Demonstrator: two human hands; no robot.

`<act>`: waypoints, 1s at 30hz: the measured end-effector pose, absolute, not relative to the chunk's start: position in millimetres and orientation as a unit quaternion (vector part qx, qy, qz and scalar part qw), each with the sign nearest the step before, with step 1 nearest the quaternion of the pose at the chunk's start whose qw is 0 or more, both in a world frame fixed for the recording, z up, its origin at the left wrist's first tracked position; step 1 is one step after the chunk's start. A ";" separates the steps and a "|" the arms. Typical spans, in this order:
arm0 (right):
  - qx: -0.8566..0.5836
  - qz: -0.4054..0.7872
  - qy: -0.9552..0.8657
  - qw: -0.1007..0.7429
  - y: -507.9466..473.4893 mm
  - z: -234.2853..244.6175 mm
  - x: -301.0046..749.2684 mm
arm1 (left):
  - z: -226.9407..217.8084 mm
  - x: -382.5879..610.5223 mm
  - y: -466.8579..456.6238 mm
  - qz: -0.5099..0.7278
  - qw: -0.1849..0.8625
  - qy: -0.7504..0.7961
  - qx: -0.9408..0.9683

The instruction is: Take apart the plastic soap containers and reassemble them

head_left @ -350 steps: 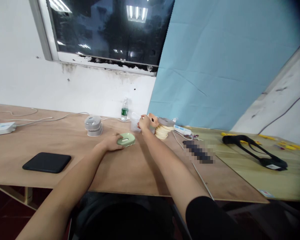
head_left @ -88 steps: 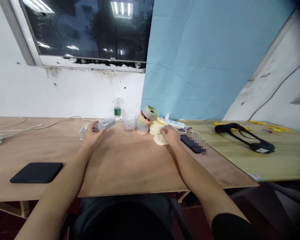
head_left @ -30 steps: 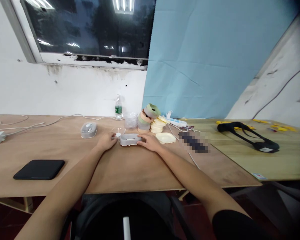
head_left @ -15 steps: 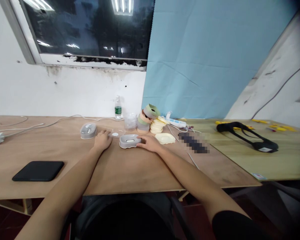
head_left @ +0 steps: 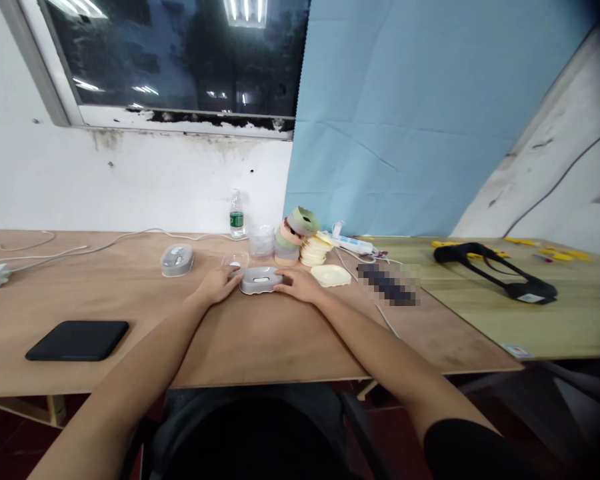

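Note:
A grey oval dish (head_left: 261, 281), which looks like a soap dish with a slot in its floor, rests on the brown tabletop between my two hands. My left hand (head_left: 221, 283) is at the dish's left end, its thumb and fingers against the side. At the right end, my right hand (head_left: 296, 283) grips the rim, fingers behind and thumb in front. Just behind my left fingers lies a clear plastic piece (head_left: 237, 259) with a white spot, partly hidden. A cream wavy-edged tray (head_left: 331, 275) lies right of my right hand.
Another grey oval box (head_left: 177, 261) stands to the left. Behind are a water bottle (head_left: 237, 217), clear cups (head_left: 261, 241), stacked coloured rings (head_left: 287, 243), cream trays (head_left: 314, 251) and a power strip (head_left: 355, 245). A black tablet-like slab (head_left: 77, 341) lies front left; a black headset-like frame (head_left: 495, 270), right.
My left hand has moved right, from beside the clear plastic piece to the left end of the grey dish. The right hand stays on the dish's right end.

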State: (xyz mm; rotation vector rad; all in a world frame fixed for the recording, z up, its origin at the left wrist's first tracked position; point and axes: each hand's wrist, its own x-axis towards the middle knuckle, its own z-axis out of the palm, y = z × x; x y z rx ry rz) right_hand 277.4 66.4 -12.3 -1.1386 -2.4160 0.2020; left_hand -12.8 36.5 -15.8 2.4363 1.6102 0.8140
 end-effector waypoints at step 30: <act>-0.413 0.074 -0.870 0.258 67.4 -14.4 277.7 | -21.9 -13.7 42.6 0.215 -0.026 0.539 0.814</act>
